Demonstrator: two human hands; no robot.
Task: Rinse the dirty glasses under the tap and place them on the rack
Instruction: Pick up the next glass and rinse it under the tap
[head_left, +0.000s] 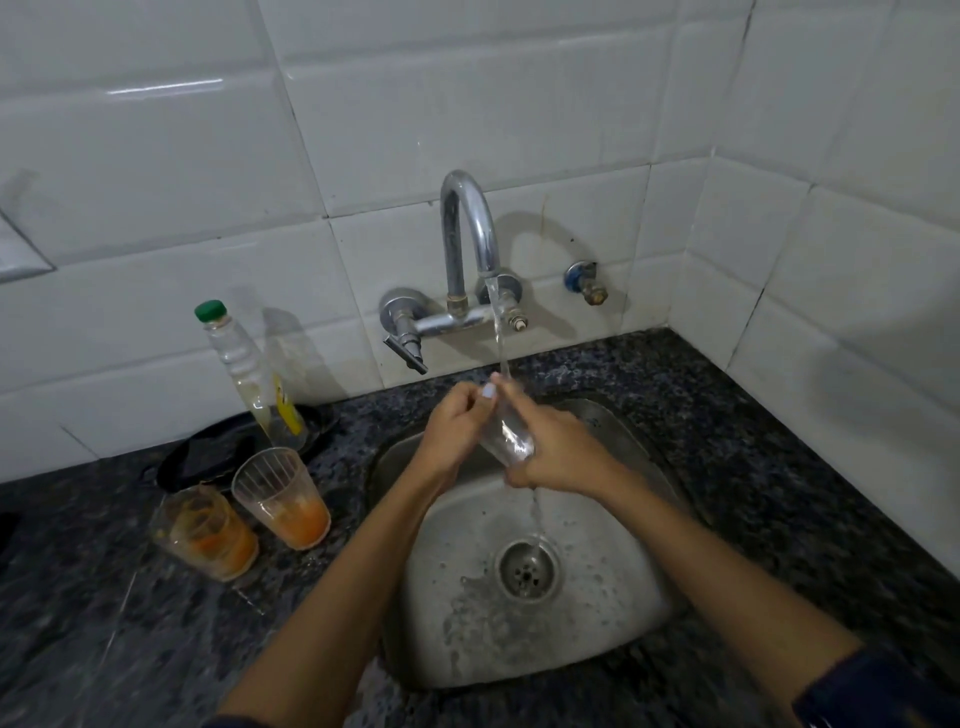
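Two dirty glasses (244, 509), orange-stained, stand near the sink's (613, 613) left rim on the granite counter (779, 467), just before a green-capped bottle (249, 374). Over the basin, left hand (457, 431) and right hand (556, 457) both grip one clear glass (506, 441) under the tap's (467, 234) stream. Bare counter lies right of the sink.

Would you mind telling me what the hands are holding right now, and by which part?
Both hold one clear glass under the tap's stream: the right hand grips its lower body and base, the left hand pinches it near the rim.
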